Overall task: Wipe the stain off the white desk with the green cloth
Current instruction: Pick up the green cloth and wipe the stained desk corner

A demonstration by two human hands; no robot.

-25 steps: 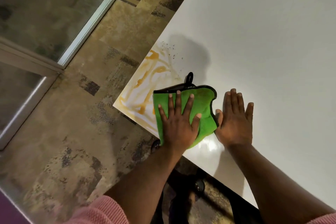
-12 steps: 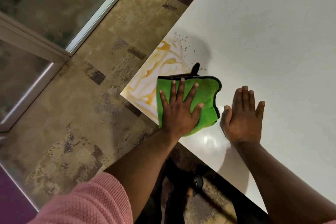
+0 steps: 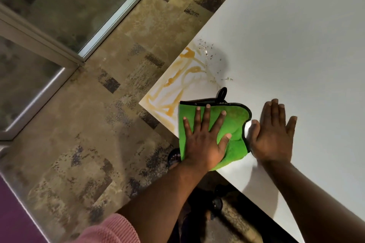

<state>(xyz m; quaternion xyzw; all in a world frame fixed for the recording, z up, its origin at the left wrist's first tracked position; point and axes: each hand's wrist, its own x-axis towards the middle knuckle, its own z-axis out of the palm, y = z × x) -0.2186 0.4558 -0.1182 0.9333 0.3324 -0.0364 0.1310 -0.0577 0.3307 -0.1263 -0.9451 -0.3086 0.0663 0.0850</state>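
Note:
The green cloth, edged in black with a black loop, lies flat on the white desk near its left corner. My left hand presses down on it with fingers spread; the cloth's near part hangs over the desk edge. An orange-brown smeared stain with dark specks covers the corner just beyond and left of the cloth. My right hand rests flat on the bare desk right of the cloth, its thumb against the cloth's edge.
The desk's left and near edges drop to a patterned brown carpet. A glass partition with a metal frame stands at the far left. My feet show under the desk edge.
My left hand has slid the cloth a little back toward the near desk edge. The right hand's thumb is against the cloth again. The view has shifted slightly.

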